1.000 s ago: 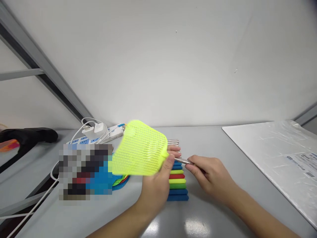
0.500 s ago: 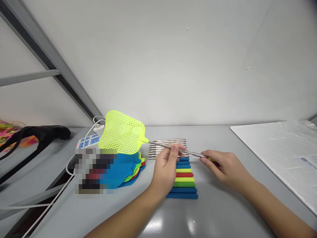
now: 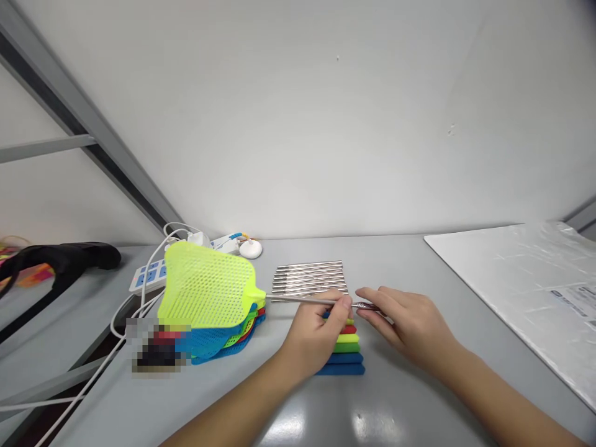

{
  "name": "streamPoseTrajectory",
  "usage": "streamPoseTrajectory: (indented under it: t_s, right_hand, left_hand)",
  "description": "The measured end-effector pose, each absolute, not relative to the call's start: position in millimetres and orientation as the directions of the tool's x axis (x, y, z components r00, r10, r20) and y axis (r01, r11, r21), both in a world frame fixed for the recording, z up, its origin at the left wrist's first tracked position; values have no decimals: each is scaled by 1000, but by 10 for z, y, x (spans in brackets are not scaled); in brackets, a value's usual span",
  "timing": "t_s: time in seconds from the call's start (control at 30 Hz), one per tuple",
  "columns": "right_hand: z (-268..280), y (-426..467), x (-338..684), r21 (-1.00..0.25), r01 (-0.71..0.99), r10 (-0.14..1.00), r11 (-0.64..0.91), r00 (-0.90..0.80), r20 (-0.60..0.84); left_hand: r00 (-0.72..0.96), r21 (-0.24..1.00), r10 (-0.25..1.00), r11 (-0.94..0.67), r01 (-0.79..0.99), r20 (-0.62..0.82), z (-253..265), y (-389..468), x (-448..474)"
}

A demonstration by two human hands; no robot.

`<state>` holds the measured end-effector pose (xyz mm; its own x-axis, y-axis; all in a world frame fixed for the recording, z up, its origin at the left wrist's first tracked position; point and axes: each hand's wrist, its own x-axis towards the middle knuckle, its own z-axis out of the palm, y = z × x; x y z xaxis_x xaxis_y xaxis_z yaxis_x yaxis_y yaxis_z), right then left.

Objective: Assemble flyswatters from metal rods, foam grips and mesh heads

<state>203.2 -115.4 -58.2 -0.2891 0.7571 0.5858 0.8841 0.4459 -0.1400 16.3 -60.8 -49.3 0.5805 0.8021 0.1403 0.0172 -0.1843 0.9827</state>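
Observation:
A yellow-green fly swatter (image 3: 209,287) with a perforated head and a thin metal rod is held crosswise over the table. My left hand (image 3: 319,332) pinches the rod near its middle, thumb on top. At the rod's right end, my right hand (image 3: 405,316) has its fingers around the metal joint; the handle beyond is hidden under the palm. Beneath my left hand lies a row of coloured handles (image 3: 344,359), blue, green, yellow and red. Behind it several metal rods (image 3: 310,273) lie side by side. Blue, green and red swatter heads (image 3: 223,346) are stacked under the yellow one.
A power strip (image 3: 144,277) with white cables sits at the left, near a round white device (image 3: 250,249). A black curved object (image 3: 69,261) stands at far left. On the right lies a plastic-wrapped white sheet (image 3: 521,273). A grey metal frame (image 3: 88,124) rises at left.
The swatter has come down and nearly level, its head now just above the stack. My right hand has shifted left, closer to my left hand, and the view has turned slightly right.

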Motion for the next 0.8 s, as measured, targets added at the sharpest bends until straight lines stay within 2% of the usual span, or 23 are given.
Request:
streamPoseTrajectory:
  t_s: [0.13, 0.27, 0.43, 0.53, 0.63, 0.8]
  right_hand:
    - [-558, -1187, 1986, -103, 871, 749, 481, -347, 565]
    - [-558, -1187, 1955, -79, 863, 745, 498, -380, 548]
    - [-518, -1108, 1956, -27, 867, 740, 497, -407, 535]
    - [-506, -1025, 2092, 8, 888, 749, 461, -393, 533]
    - [-502, -943, 2353, 24, 919, 763, 393, -341, 549]
    - [-469, -866, 2688, 37, 942, 764, 332, -292, 575]
  left_hand:
    - [618, 957, 772, -270, 101, 152, -506, -624, 152]
    - [615, 961, 779, -245, 126, 117, -511, -638, 140]
    - [568, 958, 808, -263, 114, 155, -431, -602, 96]
    - [508, 974, 843, -223, 26, 179, -380, -468, 16]
    - [367, 975, 906, -171, -138, 211, -315, -263, -90]
    - [183, 926, 934, -247, -285, 305, -150, -54, -206]
